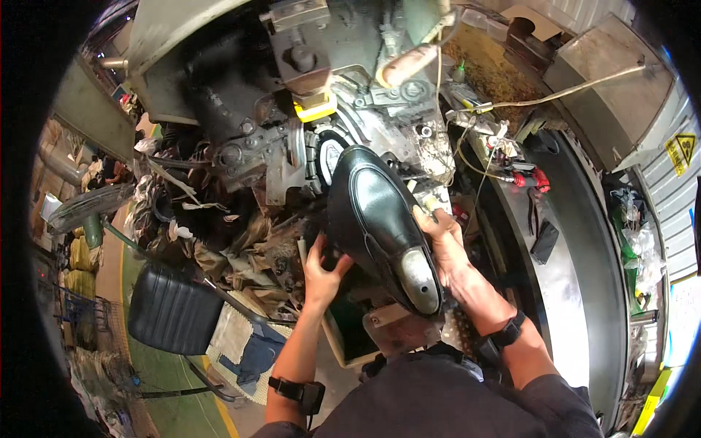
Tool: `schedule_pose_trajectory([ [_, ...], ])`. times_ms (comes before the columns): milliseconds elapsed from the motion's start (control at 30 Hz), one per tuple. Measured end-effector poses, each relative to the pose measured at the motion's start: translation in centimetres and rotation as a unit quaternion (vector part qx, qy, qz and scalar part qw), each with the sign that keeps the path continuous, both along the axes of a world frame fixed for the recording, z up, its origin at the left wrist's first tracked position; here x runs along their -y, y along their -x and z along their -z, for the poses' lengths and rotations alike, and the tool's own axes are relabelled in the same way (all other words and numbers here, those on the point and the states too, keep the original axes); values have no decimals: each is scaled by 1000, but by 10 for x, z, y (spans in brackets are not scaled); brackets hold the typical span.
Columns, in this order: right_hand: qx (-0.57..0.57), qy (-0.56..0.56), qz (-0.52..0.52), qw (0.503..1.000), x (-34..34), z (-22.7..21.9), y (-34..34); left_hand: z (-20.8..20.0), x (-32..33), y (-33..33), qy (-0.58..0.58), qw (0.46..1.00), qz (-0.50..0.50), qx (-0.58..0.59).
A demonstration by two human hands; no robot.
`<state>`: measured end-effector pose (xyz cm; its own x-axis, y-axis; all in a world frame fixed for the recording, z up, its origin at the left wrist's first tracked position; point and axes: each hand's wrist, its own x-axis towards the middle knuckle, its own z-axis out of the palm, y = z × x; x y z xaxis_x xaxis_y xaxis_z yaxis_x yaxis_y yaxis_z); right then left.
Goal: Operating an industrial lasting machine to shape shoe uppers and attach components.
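A black leather shoe upper on a last (376, 201) is in front of me, its toe pointing up to the machine and its heel toward my body. The last's pale top (418, 276), with a small dark hole, shows through the shoe's opening. My right hand (444, 237) grips the shoe's right side, thumb near the edge. Beside its left side, my left hand (323, 274) has thumb and fingers apart; whether they touch the leather is hard to tell in the shadow. Just beyond the toe sits the machine's curved, ribbed black clamp (315, 157).
The machine (299, 58), with a yellow block (315, 108), fills the far side. A dark conveyor belt (584, 241) with a metal edge runs along the right. Scraps (241, 255) lie heaped at left, near a black padded chair (175, 310). A red tool (531, 180) lies by the belt.
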<state>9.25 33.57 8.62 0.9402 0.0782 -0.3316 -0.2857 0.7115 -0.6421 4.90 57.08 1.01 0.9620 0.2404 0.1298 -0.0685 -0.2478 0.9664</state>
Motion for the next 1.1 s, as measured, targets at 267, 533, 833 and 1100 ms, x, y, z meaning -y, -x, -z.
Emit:
schedule_pose_trajectory([
  [267,26,25,11,999,-56,47,-65,-50,33,-47,576,812,-24,-89],
  [533,33,128,28,991,-65,93,-99,-55,36,-76,617,768,-109,-134],
  [833,33,116,20,992,-69,71,-100,-57,35,-85,653,742,-84,-126],
  [1100,2,62,35,997,-74,73,-98,-47,41,-89,632,750,-155,-115],
])
